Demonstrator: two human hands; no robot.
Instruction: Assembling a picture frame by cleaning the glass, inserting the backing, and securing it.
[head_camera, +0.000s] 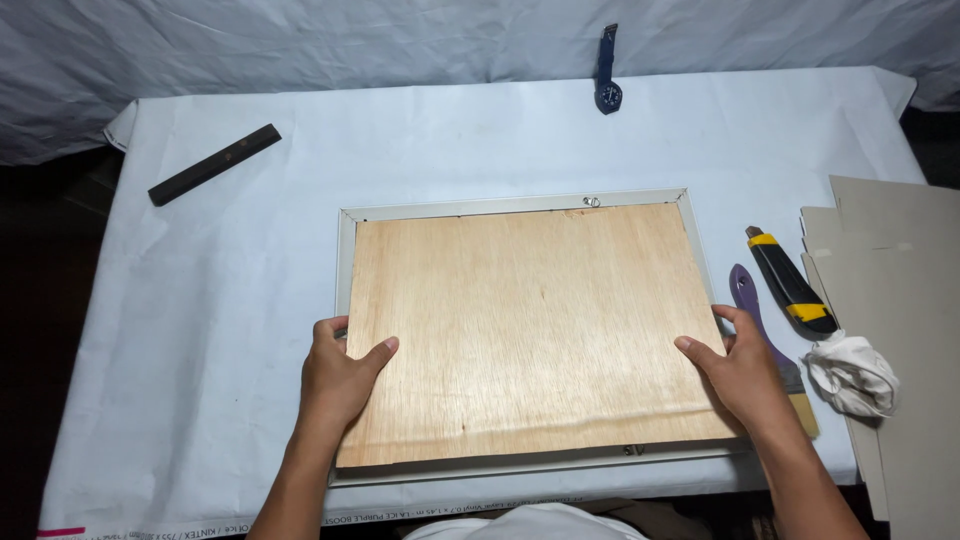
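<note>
A light plywood backing board (530, 320) lies inside a pale picture frame (346, 250), face down on a white sheet. My left hand (340, 375) grips the board's left edge, thumb on top. On the opposite side my right hand (735, 370) holds the right edge the same way. A small metal hanger (591, 202) sits on the frame's far rail.
A purple-handled scraper (755, 320) and a black-and-yellow utility knife (790, 285) lie right of the frame, beside a crumpled white cloth (850, 375) and grey cardboard sheets (900, 270). A dark bar (214, 164) rests far left. A blue wristwatch (608, 75) lies at the back.
</note>
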